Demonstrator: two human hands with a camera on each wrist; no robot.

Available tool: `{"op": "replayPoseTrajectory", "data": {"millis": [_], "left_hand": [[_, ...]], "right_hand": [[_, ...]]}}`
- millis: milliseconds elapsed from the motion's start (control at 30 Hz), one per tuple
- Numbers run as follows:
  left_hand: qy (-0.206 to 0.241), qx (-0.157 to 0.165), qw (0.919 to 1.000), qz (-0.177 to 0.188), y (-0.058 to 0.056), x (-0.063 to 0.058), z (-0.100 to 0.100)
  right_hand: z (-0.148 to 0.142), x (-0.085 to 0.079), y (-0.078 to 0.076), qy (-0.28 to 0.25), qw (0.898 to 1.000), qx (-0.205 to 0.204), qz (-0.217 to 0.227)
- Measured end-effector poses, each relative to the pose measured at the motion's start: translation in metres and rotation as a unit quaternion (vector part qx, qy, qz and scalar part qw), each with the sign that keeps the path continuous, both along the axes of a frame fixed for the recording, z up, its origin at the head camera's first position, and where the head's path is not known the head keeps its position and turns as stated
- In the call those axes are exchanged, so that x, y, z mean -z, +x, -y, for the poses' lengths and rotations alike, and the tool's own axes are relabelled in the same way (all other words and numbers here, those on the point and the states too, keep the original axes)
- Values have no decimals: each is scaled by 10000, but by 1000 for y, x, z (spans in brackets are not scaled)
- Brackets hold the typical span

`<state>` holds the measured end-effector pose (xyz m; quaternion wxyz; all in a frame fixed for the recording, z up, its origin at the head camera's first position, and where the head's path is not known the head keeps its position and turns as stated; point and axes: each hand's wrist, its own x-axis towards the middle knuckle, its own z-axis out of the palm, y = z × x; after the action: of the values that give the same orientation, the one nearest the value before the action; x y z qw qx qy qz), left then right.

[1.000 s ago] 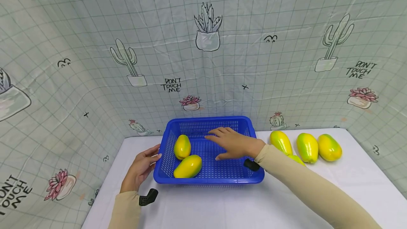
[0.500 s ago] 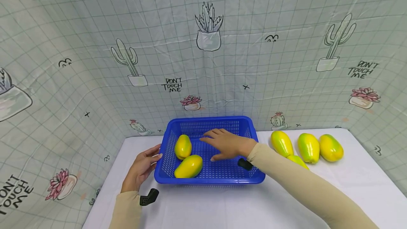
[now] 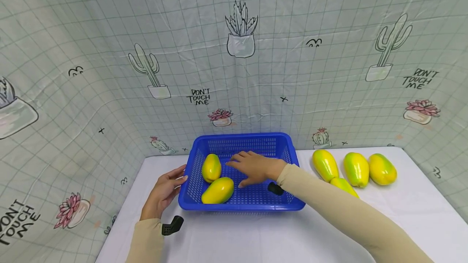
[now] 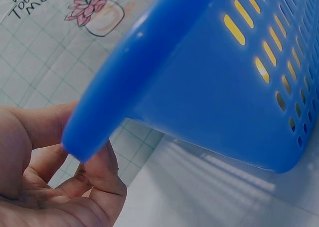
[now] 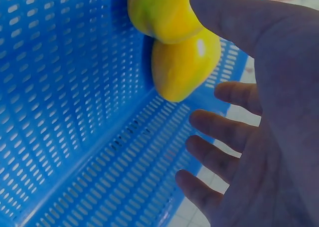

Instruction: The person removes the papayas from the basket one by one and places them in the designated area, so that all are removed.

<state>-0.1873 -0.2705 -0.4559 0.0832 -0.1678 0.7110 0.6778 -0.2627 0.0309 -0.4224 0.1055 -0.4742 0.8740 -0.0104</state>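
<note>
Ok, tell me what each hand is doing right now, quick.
Left hand: holding the blue basket by its rim, thumb and fingers pinching it.
Right hand: open, fingers spread, holding nothing.

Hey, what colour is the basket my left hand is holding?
The basket is plain blue; the head view shows it best.

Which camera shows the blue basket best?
The head view: the blue basket fits wholly in frame, though the right hand hides part. The left wrist view shows only some rim and outer wall; the right wrist, its inside.
</note>
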Motion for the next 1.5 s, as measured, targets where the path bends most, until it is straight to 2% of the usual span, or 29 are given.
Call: {"op": "replayPoseTrajectory", "data": {"millis": [300,800,1233,1500], "left_hand": [[9,-10,10000,-4,0,1,0],[68,-15,10000,6,1,3,0],[1,-12,10000,19,0,4,2],[36,-46,10000,-5,0,3,2]], "right_hand": [[10,5,3,188,9997,-151,-75],[23,15,8,352,9991,-120,177],[35,13,15,440,9987,-115,232],[44,14,13,485,9984,-218,204]]}}
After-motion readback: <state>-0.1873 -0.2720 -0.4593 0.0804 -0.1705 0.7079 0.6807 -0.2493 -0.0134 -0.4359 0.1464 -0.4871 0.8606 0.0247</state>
